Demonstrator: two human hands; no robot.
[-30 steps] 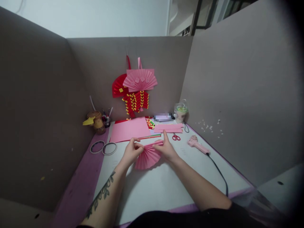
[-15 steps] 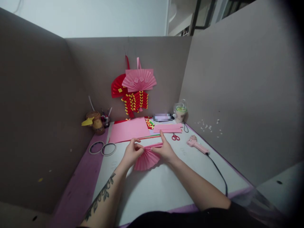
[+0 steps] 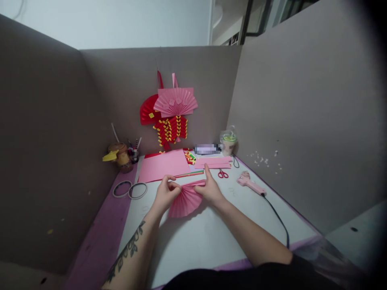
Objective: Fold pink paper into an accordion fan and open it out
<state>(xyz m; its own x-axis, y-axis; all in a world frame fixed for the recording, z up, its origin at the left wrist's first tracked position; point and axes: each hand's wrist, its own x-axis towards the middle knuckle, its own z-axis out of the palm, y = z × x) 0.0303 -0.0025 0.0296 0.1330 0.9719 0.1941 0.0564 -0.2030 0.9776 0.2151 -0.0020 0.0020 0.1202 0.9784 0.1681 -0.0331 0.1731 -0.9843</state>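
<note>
A pleated pink paper fan [image 3: 185, 200] is spread out above the white table top [image 3: 196, 237], held by both hands. My left hand [image 3: 165, 195] pinches its left edge near the folded top. My right hand [image 3: 210, 189] grips the right edge, its index finger raised. The fan's pleats hang down and toward me between the two hands.
Flat pink paper [image 3: 165, 164] and pink strips [image 3: 213, 163] lie behind the hands. Red scissors [image 3: 223, 174] and a pink glue gun [image 3: 250, 184] with a black cord sit at the right. Two tape rings [image 3: 130, 189] lie at the left. Paper fans and garlands [image 3: 171, 117] hang on the back partition.
Both hands keep hold of the pink fan and have barely moved. The view has shifted slightly, so everything sits a little further left.
</note>
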